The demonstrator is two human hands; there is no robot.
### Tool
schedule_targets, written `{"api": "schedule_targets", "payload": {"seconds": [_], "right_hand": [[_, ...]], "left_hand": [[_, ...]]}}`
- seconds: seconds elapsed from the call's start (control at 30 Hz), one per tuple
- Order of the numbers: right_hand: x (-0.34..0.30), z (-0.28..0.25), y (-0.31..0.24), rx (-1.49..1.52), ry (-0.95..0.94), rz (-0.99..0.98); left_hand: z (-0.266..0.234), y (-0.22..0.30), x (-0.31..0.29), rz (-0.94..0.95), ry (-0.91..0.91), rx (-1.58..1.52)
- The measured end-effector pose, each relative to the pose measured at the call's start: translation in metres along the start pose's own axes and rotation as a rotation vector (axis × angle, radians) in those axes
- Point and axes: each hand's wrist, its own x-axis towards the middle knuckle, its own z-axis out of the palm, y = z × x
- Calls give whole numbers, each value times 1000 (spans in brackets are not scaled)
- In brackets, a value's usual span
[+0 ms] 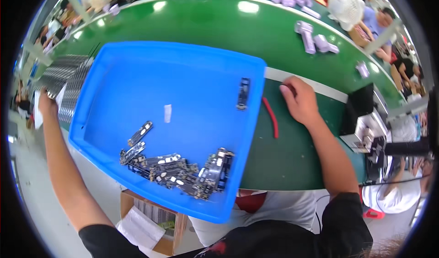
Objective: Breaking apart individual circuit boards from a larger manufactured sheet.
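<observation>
At the far left my left hand (47,104) is closed at the edge of a stack of silvery ridged plastic trays (68,82). A white sheet (38,111) shows beside its wrist. My right hand (301,101) rests on the green mat (292,162), its fingers curled in; what lies inside them, if anything, is hidden. Between the hands stands a big blue plastic bin (171,48). Several dark circuit boards (171,169) lie heaped along its near side. One circuit board (243,93) lies apart by its right wall, and a small pale strip (168,113) lies mid-floor.
A red curved strip (271,118) lies between bin and right hand. Beyond runs a green conveyor belt (196,20) with light purple housings (305,36). A black-and-white device (366,125) stands at right. Below the bin is a cardboard box (128,205). Co-workers sit beyond the belt.
</observation>
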Motion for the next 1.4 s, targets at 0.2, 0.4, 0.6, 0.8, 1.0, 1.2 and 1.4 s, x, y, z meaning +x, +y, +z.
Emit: {"api": "schedule_targets", "payload": {"seconds": [0.2, 0.4, 0.6, 0.8, 1.0, 1.2, 1.4], "right_hand": [[-25, -19, -53, -159, -166, -135], [-29, -23, -29, -9, -249, 45], [-9, -41, 10, 705, -294, 472], [-14, -91, -35, 1289, -477, 435], [-128, -110, -167, 1168, -403, -37], [-245, -19, -177, 989, -701, -115], [-298, 48, -184, 1478, -810, 456]], "left_hand": [[47, 145, -257, -221, 302, -822], [21, 197, -535, -447, 377, -840], [5, 185, -791, -608, 126, -775], [35, 200, -884, -728, 188, -782], [41, 206, -893, -774, 44, -780], [55, 196, -895, -768, -98, -723], [55, 203, -886, -800, -226, -690]]}}
